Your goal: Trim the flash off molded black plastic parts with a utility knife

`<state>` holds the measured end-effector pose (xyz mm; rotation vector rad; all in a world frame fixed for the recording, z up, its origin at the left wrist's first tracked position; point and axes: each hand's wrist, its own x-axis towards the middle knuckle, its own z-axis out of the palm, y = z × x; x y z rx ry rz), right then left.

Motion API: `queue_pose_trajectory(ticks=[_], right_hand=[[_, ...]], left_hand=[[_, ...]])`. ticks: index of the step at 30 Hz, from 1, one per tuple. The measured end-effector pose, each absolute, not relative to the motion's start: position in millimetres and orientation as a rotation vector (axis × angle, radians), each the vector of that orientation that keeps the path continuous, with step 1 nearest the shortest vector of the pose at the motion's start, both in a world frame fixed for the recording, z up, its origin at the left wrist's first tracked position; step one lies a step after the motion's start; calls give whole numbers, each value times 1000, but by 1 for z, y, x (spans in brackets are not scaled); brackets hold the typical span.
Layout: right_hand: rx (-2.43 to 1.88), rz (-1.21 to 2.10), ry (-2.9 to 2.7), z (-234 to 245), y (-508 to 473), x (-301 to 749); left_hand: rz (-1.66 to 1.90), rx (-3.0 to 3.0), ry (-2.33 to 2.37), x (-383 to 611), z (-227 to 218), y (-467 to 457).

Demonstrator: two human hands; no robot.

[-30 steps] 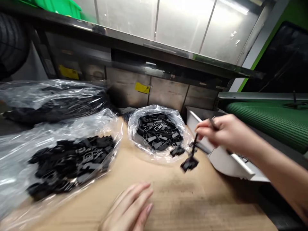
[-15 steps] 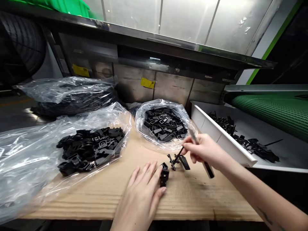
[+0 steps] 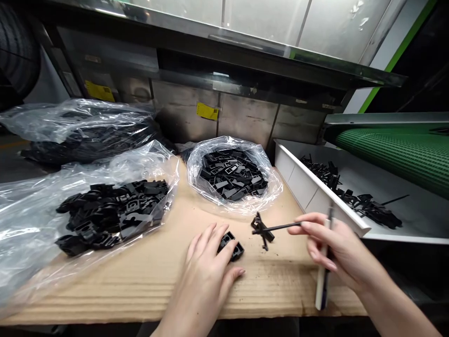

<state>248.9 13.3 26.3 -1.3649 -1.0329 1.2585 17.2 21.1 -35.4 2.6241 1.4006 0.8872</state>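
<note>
My left hand [image 3: 205, 271] lies on the cardboard with its fingers stretched out, the fingertips touching a small black plastic part [image 3: 235, 249]. The thumb rests apart from that part. My right hand [image 3: 336, 245] is closed, pinching the end of a thin black plastic sprue [image 3: 280, 227] between thumb and fingertips. Small crossbars and a flat black piece [image 3: 264, 230] are at the sprue's far end, just right of my left hand. A slim pale-and-dark pen-shaped tool [image 3: 322, 286] also sits in my right hand, pointing downward; its exact kind is unclear.
A clear bag of black parts [image 3: 229, 175] stands behind the hands; another clear bag [image 3: 28, 234] with black parts lies left. On the right are a white tray [image 3: 317, 206] holding black sprues and a green conveyor belt [image 3: 396, 147]. Cardboard [image 3: 168, 285] covers the worktop.
My right hand has moved right and lifted the sprue away from the left hand. The black part under my left fingers has turned. The view has shifted slightly.
</note>
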Motion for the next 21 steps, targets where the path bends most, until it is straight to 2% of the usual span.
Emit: queue_pose_trajectory(ticks=[6,10,14,17,19,21], right_hand=[[-1702,909,-1007,12,-26,279],[-2083,384,-1366,-23,-34,304],[-2111,-97,-1715,-39,-39,318],[-2154,-418,-1626,-33,-45,300],[-2083,-394,-1598,-28,-50,275],[-1910,-190,-1697,-26,-53,245]], left_hand=[[789,2550,1176,27,-36,18],[790,2585,1189,28,-36,17],[975,2476,1160,30,-27,10],[1134,2228,1128,31,-18,2],[1158,2090,1060,32,-14,-2],[1123,2003,1016,35,-13,-3]])
